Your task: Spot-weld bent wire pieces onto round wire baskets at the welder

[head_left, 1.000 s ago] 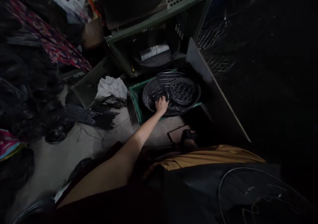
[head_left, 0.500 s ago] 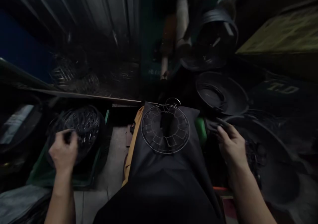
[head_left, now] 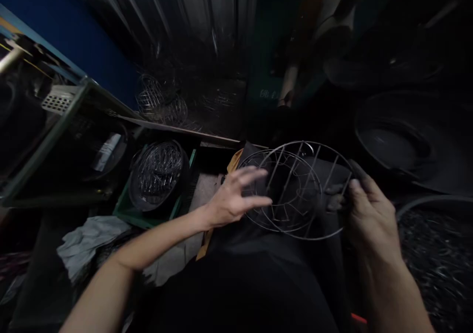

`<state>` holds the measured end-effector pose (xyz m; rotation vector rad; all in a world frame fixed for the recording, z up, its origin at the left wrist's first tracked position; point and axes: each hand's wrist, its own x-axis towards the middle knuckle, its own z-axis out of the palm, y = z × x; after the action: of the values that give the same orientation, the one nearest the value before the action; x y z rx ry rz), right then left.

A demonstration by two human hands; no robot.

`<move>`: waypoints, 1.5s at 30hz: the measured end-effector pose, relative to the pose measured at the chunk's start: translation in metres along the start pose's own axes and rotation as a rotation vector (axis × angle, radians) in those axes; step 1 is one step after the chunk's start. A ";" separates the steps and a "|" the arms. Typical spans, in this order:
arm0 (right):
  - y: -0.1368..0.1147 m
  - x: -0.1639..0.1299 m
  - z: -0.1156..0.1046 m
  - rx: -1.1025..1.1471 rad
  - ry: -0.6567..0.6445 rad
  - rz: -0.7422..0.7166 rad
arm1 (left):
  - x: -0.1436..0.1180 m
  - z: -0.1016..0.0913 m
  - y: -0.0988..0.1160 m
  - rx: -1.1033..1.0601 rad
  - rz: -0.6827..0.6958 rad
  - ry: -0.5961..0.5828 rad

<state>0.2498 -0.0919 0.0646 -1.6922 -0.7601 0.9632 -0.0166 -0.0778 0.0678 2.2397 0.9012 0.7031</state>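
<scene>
A round wire rack [head_left: 295, 190] was held above the dark-clothed lap, gripped at its right rim by the right hand [head_left: 365, 215], whose fingers were clenched on the outer ring. The left hand [head_left: 232, 200] was seen released, fingers spread, just beside the rack's left rim and not clearly touching it. The rack was tilted, its straight bars running up and to the right. Left of the rack, a dark basin of wire rings [head_left: 157, 173] sat in a green crate [head_left: 123, 207].
</scene>
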 end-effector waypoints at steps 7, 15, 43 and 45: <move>0.009 0.017 0.036 0.098 -0.067 0.097 | 0.010 0.025 -0.032 -0.750 -0.685 0.412; 0.006 0.013 0.042 -0.431 -0.008 -0.193 | 0.024 0.021 -0.053 -0.362 -0.691 0.320; 0.062 -0.019 0.009 -0.506 0.019 -0.209 | 0.019 0.051 -0.078 -0.090 -0.394 0.344; 0.068 -0.020 0.008 -0.449 0.008 -0.159 | 0.017 0.057 -0.080 -0.098 -0.413 0.340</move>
<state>0.2354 -0.1253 0.0032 -1.9779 -1.1507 0.7075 -0.0012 -0.0383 -0.0227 1.7924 1.4095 0.9189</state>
